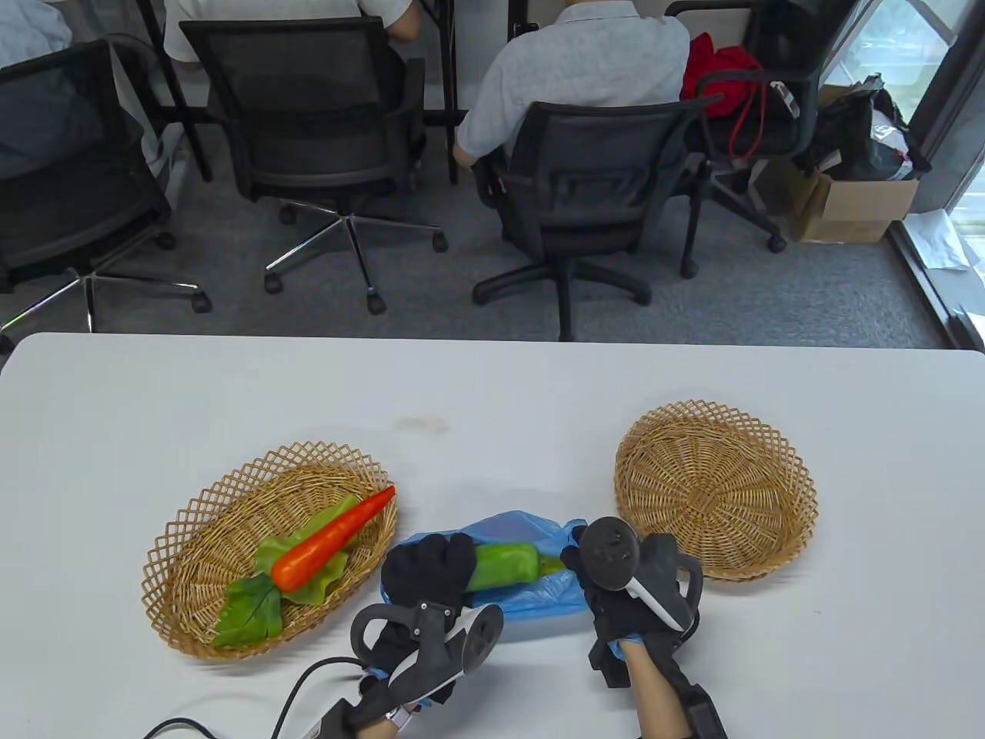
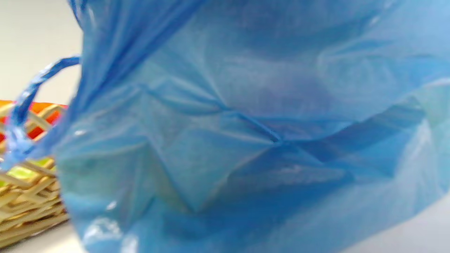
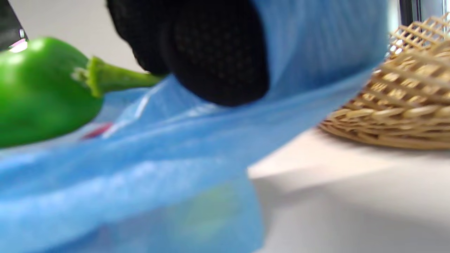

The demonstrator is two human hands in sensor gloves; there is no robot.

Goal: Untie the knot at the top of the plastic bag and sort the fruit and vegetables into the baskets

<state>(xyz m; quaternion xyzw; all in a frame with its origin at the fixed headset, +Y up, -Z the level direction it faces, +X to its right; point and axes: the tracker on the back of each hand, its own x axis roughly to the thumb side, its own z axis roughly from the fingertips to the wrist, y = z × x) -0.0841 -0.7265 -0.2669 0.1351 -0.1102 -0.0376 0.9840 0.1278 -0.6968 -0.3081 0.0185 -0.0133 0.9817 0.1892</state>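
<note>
A blue plastic bag (image 1: 539,596) lies open on the table between two wicker baskets. A green pepper (image 1: 504,566) sticks out of it. My left hand (image 1: 439,558) grips the pepper's left end, fingers curled over it. My right hand (image 1: 581,566) pinches the bag's right edge by the pepper's stem. In the right wrist view the gloved fingers (image 3: 211,52) hold blue film, with the pepper (image 3: 38,98) to their left. The left wrist view is filled by the bag (image 2: 246,140). The left basket (image 1: 192,539) holds a carrot (image 1: 335,539) and a lettuce leaf (image 1: 254,608). The right basket (image 1: 716,485) is empty.
The table's far edge runs across the middle of the table view, with office chairs and seated people beyond it. A cable (image 1: 292,693) trails from my left wrist along the near edge. The right basket's rim (image 3: 404,105) sits close beside my right hand.
</note>
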